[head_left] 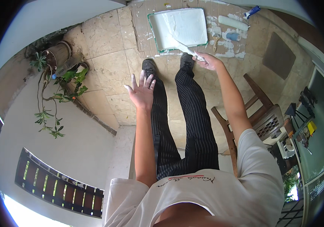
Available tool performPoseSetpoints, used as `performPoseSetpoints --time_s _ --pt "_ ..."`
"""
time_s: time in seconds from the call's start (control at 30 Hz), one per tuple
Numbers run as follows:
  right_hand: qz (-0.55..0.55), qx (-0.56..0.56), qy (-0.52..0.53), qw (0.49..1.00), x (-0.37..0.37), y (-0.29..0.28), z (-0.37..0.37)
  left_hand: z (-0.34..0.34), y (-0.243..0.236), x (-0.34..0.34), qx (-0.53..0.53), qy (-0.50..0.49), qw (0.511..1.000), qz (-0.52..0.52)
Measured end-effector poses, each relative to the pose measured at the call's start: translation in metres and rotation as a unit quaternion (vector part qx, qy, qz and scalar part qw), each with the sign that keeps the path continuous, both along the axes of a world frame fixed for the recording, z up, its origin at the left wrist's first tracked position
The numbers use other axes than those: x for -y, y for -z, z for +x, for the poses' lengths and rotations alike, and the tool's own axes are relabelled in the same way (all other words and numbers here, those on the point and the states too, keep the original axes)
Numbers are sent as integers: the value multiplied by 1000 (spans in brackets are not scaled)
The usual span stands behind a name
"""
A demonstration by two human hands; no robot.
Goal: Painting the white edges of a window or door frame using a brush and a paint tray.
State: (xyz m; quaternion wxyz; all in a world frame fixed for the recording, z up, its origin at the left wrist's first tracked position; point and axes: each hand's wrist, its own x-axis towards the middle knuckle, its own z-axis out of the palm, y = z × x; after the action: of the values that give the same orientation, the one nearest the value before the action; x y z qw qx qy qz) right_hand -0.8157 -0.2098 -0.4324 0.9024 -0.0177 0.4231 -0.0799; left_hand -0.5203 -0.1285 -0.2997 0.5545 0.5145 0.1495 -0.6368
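Observation:
My right hand (208,61) is closed around the handle of a paintbrush (184,48), which is coated white. The brush slants over the near rim of a paint tray (206,26) edged in green, its tip above the white paint inside. Over my left shoe my left hand (142,92) is held up, palm showing and fingers spread, with white smears on the fingertips; nothing is in it. Beside the tray lie a second brush (216,33), a white roller sleeve (233,23) and a pale blue object (233,36) that I cannot name.
Paint-spattered cardboard (143,30) lies under the tray on the tiled floor. A blue-handled tool (252,12) rests at its far right. Potted plants (58,56) line the left wall. A dark mat (279,56) and a wooden chair (262,96) are to the right.

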Motion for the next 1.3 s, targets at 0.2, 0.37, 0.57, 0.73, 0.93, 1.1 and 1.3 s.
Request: performPoseSetpoints --time_s 0.2,0.37,0.57,0.73,0.93,1.1,1.3 --pt "-54 -34 84 994 0 -109 -4 3 -68 18 17 5 999 -28" --pt "-73 39 120 989 10 -232 -5 -18 -150 42 29 93 993 -60" --pt "-126 45 125 983 8 -353 -8 -60 -221 50 -3 146 984 -104" --pt "-187 115 153 963 2 -390 -23 -80 -261 55 -21 102 981 -162" --pt "-233 119 145 954 4 -416 -26 -76 -273 52 -31 52 975 -212" --pt "-232 155 124 952 19 -419 -25 -47 -276 51 -36 -39 969 -241" --pt "-229 212 105 944 21 -428 -26 -22 -282 31 -21 -109 961 -255"
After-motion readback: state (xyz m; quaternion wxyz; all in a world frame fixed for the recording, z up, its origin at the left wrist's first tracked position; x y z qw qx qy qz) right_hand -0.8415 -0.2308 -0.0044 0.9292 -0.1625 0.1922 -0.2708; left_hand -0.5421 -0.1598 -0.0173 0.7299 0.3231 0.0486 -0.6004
